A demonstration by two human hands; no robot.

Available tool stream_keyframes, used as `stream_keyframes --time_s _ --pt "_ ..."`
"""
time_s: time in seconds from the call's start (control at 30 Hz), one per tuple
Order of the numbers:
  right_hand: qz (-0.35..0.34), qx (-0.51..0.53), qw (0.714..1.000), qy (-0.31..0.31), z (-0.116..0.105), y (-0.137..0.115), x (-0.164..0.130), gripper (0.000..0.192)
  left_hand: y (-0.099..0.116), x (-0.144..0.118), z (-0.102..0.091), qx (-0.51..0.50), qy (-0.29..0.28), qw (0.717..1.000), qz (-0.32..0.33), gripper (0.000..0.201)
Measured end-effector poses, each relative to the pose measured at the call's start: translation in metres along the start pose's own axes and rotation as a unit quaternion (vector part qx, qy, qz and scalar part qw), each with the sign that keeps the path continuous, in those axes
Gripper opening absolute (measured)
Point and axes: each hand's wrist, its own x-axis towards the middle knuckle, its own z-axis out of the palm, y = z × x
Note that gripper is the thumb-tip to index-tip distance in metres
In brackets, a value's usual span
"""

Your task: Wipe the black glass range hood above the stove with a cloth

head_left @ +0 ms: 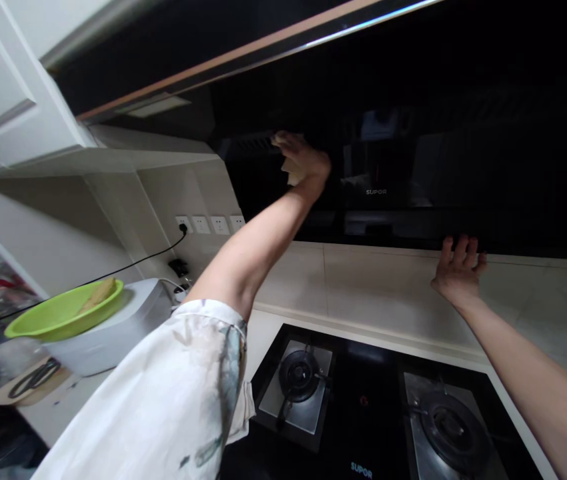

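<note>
My left hand [307, 159] reaches up to the black glossy range hood [413, 153], fingers closed around a light beige cloth [293, 175]. A corner of the cloth hangs below the palm, and the rest is hidden by the hand. At the hood's lower edge, my right hand [457, 277] has its fingers pointing up and apart, with the fingertips against that edge. Nothing shows in this hand.
Below the hood lies a black gas stove [358, 373] with two burners in view. At left, a green bowl [63, 317] with a yellowish piece inside rests on a white appliance [136, 320]. Several wall sockets [219, 225] and a white cabinet [18, 80] flank the hood.
</note>
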Motion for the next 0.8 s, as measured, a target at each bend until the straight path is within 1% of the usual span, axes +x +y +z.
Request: stream_keyframes --time_s 0.03,0.07,0.1,0.17,0.23,0.27,0.33,0.4,0.5,0.6,0.67,0.73,0.8 --pt "0.002 0.004 1.0 0.0 -0.001 0.0 0.0 0.091 0.006 -0.008 0.012 0.006 0.013 1.0 0.005 0.067" --pt "0.001 0.008 1.0 -0.001 -0.002 0.001 0.0 0.089 0.01 -0.017 0.023 0.011 0.023 0.999 0.028 0.071" --pt "-0.001 0.012 1.0 -0.002 -0.003 0.001 -0.001 0.089 0.011 -0.024 0.031 0.018 0.026 0.998 0.061 0.075" --pt "-0.005 0.015 1.0 -0.004 -0.005 0.002 -0.001 0.09 0.004 -0.035 0.041 0.036 0.022 0.986 0.16 0.076" --pt "-0.009 0.016 1.0 -0.01 -0.006 0.004 -0.001 0.094 -0.013 -0.035 0.039 0.061 0.008 0.964 0.258 0.071" --pt "-0.008 0.016 1.0 -0.012 -0.006 0.004 -0.002 0.096 -0.025 -0.031 0.035 0.074 0.003 0.953 0.293 0.07" --pt "-0.008 0.014 1.0 -0.012 -0.005 0.005 -0.002 0.099 -0.048 -0.018 0.023 0.092 0.006 0.942 0.322 0.065" --pt "-0.008 0.012 1.0 -0.005 -0.004 0.005 -0.002 0.1 -0.068 -0.005 0.01 0.084 0.035 0.941 0.326 0.056" --pt "-0.014 0.015 1.0 0.005 0.0 0.006 -0.002 0.102 -0.085 0.006 -0.003 0.028 0.076 0.949 0.305 0.051" --pt "-0.015 0.019 1.0 0.014 0.002 0.007 -0.002 0.097 -0.087 0.007 -0.009 -0.015 0.102 0.967 0.235 0.049" --pt "-0.011 0.014 1.0 0.009 0.002 0.007 -0.001 0.094 -0.086 0.008 -0.01 -0.026 0.115 0.98 0.163 0.049" --pt "-0.007 0.002 1.0 -0.005 0.0 0.006 -0.001 0.094 -0.086 0.012 -0.011 -0.032 0.125 0.99 0.065 0.052" --pt "-0.002 -0.011 1.0 -0.021 -0.002 0.005 -0.001 0.096 -0.087 0.022 -0.015 -0.034 0.122 0.991 -0.034 0.055"
